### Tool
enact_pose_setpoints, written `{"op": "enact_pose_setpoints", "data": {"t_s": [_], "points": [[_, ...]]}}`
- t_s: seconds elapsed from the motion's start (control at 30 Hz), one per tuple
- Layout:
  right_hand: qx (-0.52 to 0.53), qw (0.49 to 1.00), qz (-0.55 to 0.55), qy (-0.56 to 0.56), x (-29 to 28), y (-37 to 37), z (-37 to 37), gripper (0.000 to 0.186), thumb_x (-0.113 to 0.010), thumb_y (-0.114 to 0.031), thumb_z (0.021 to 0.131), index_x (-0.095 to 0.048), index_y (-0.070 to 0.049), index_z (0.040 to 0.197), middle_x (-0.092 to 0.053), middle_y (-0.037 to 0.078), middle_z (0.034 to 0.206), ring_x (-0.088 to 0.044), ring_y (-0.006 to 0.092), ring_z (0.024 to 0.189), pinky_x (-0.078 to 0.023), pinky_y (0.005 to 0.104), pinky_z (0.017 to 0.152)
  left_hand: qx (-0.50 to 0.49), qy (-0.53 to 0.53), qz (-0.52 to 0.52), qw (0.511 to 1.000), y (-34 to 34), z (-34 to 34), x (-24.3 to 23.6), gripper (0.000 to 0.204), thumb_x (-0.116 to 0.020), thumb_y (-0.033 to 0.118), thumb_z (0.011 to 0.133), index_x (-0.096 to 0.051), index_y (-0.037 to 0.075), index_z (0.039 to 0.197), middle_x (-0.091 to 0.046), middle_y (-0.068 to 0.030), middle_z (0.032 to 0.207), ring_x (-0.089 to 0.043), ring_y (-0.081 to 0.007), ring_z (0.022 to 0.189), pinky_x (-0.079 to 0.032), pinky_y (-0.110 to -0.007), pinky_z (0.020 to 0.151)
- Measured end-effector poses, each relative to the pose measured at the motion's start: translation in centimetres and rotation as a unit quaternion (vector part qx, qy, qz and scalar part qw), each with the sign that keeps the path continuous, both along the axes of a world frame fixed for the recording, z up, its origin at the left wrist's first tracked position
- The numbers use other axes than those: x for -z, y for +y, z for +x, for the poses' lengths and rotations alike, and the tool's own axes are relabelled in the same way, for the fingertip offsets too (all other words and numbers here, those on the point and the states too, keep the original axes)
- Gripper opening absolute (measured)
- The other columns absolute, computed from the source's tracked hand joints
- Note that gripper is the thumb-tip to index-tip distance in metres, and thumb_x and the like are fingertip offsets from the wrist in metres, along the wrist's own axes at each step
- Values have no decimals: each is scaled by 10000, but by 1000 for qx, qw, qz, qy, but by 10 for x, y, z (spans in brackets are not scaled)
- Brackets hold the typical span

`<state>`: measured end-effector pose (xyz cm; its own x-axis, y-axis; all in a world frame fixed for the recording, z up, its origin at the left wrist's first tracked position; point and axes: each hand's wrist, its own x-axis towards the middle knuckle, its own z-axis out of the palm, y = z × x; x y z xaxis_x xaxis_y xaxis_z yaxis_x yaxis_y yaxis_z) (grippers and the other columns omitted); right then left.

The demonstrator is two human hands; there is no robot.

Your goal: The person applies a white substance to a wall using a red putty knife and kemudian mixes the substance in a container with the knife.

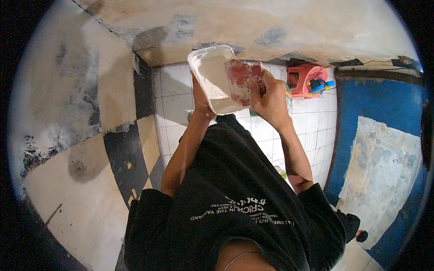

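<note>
My left hand (201,98) is wrapped round the side of a white rectangular plastic tub (202,52), its fingers partly hidden under it. A smooth off-white paste (211,74) lies inside the tub, and its rim is smeared with the same stuff. In my right hand (272,103) is a flat red putty spreader (242,77), worn and caked with pale residue. Thumb and fingers pinch its right edge, and the blade overlaps the tub's right side. Whether the blade touches the paste I cannot tell.
Ahead and at left stand walls (289,27) with patchy filler and dark bare spots. On the white tiled floor (266,135) a pink plastic stool (304,72) holds a blue and yellow object (320,86). A blue panel (375,97) with a pale patch rises at right.
</note>
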<state>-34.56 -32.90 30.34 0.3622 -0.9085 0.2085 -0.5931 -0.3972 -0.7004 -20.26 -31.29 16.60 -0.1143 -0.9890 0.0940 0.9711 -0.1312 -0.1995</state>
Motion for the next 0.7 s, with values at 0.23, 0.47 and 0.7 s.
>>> {"op": "enact_pose_setpoints", "data": {"t_s": [0.23,0.47,0.7], "points": [[68,997,-7,-30,9,9,2,74,-585,-21,833,-581,44,871,-476,43,531,-366,67,469,-306,270,430,-79,-138,85,984,6,-9,0,641,-334,581,941,-343,135,1402,-454,-86,1364,-453,-278,1244,-394,-464,1034],[72,997,14,-17,16,16,6,89,-581,-15,812,-567,47,874,-494,90,570,-420,162,490,-350,301,461,-118,-242,125,955,6,-13,10,679,-285,607,941,-302,118,1412,-428,-112,1375,-445,-282,1248,-389,-457,1037],[116,989,72,-51,11,28,16,96,-567,-19,810,-563,54,873,-530,156,585,-484,158,485,-400,323,464,-92,-181,124,971,9,-13,-4,703,-260,623,938,-285,114,1422,-408,-114,1388,-436,-280,1255,-378,-447,1051]]}}
